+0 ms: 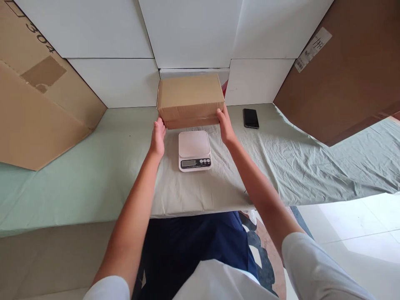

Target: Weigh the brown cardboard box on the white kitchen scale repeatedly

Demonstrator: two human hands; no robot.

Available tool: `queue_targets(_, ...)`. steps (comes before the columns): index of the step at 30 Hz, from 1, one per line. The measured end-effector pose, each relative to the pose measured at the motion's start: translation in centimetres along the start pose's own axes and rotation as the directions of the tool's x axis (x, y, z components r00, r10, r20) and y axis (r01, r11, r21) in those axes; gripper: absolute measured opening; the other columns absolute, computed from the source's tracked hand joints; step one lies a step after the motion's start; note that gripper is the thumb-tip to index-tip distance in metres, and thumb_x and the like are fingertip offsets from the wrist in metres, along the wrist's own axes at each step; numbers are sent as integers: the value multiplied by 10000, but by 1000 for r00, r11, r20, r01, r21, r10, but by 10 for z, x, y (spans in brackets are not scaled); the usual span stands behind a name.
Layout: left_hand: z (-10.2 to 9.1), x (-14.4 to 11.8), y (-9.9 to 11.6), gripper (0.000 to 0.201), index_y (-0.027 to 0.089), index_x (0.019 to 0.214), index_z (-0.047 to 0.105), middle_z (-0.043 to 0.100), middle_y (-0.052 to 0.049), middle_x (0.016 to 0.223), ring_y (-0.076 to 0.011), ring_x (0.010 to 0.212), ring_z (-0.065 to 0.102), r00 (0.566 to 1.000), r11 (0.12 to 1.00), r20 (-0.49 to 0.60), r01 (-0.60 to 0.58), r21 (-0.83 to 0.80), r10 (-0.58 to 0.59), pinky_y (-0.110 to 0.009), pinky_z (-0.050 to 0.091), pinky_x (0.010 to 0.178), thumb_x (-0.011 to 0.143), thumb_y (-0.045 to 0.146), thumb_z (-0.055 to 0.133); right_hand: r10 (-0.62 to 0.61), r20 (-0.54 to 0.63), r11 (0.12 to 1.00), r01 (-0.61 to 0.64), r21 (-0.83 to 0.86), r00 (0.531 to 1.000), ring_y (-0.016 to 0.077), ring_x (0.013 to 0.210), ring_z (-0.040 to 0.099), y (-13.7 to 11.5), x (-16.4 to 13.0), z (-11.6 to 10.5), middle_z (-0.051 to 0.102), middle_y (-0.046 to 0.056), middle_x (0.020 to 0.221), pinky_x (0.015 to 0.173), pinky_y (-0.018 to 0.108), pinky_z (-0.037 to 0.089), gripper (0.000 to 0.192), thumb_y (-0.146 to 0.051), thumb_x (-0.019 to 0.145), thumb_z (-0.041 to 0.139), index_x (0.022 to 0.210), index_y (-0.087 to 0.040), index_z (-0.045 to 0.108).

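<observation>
— Cardboard box [190, 99], upper centre of the frame, long axis left to right, broad front face toward the camera. Resting or just lifted: cannot tell.

— Grip?

— Left hand [158, 137] flat against the lower left end, right hand [225, 125] against the lower right end; clamped between open palms, fingers not curled.

— Step in hand?

— Probably carrying the box. White scale [194, 150] just below it, display toward the camera; next move likely calls for level, centred lowering. Black phone [251, 118] to the right, on the green cloth [93, 175].
</observation>
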State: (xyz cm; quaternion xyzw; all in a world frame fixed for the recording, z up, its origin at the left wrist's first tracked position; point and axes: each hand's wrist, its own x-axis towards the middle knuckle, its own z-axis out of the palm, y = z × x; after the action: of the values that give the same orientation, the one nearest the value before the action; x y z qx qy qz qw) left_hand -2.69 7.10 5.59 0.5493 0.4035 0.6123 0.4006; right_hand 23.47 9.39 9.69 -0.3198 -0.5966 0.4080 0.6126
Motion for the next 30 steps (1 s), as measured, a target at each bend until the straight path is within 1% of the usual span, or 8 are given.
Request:
queue_targets(2, -6, -24, 8, 894, 353, 1476, 573, 443, -9, 1681, -271, 1630, 271, 999, 999, 44, -32, 16, 31, -427, 229, 1343, 814, 920, 376, -12, 40, 1000, 12, 0, 999, 227, 1646, 269, -9, -25, -1, 446, -77, 1674, 1394, 447, 203, 621, -650, 920, 571, 1476, -377, 513)
queue_targets(4, -10, -50, 10, 895, 326, 1498, 555, 419, -25, 1696, -278, 1634, 260, 999, 1000, 43, -24, 18, 23, -404, 232, 1342, 822, 897, 415, 6, 59, 1000, -7, 12, 998, 232, 1654, 248, -10, -51, -1, 401, -74, 1702, 1396, 444, 201, 642, -644, 927, 569, 1506, -382, 479)
queue_targets(7, -13, -84, 2, 844, 296, 1514, 540, 421, -68, 1695, -295, 1626, 281, 999, 999, 29, -28, 30, 27, -393, 253, 1333, 862, 828, 473, 66, 48, 998, -66, 3, 997, 246, 1644, 271, -4, -81, 0, 387, -59, 1710, 1393, 458, 211, 637, -627, 946, 542, 1530, -393, 447)
queue_targets(10, -11, -100, -6, 857, 270, 1521, 530, 460, -106, 1666, -326, 1597, 346, 999, 998, -9, -53, 28, 53, -432, 298, 1314, 864, 819, 488, 87, 40, 996, -86, -24, 995, 261, 1634, 281, 2, -96, 0, 385, -40, 1709, 1381, 481, 243, 703, -652, 933, 534, 1564, -383, 384)
queue_targets(15, -7, -103, -15, 862, 222, 1497, 567, 545, -141, 1597, -332, 1554, 427, 992, 995, -83, -92, 26, 94, -453, 361, 1290, 864, 805, 515, 73, 43, 994, -69, -82, 996, 283, 1610, 313, 11, -99, -1, 380, -10, 1702, 1363, 506, 272, 744, -676, 927, 509, 1582, -372, 330)
queue_targets(19, -9, -104, -22, 841, 215, 1465, 605, 594, -149, 1552, -318, 1503, 504, 983, 998, -171, -59, 26, 62, -446, 411, 1260, 863, 797, 530, 75, 40, 993, -71, -99, 996, 288, 1587, 345, 12, -99, -1, 409, 5, 1680, 1350, 510, 291, 743, -689, 927, 494, 1575, -364, 333)
queue_targets(23, -10, -103, -25, 855, 196, 1406, 657, 631, -171, 1508, -332, 1456, 558, 968, 1000, -251, -22, 12, 24, -449, 453, 1222, 829, 819, 554, 81, 21, 993, -79, -92, 997, 293, 1556, 382, 8, -101, 2, 424, 26, 1670, 1345, 511, 298, 753, -703, 910, 509, 1554, -340, 370)
queue_targets(30, -9, -101, -23, 846, 195, 1364, 686, 665, -179, 1463, -337, 1415, 600, 958, 1000, -286, -4, 19, 9, -441, 490, 1186, 808, 823, 579, 76, 3, 993, -75, -95, 997, 293, 1534, 404, 12, -103, 3, 438, 34, 1650, 1328, 525, 324, 710, -667, 920, 510, 1538, -342, 381)
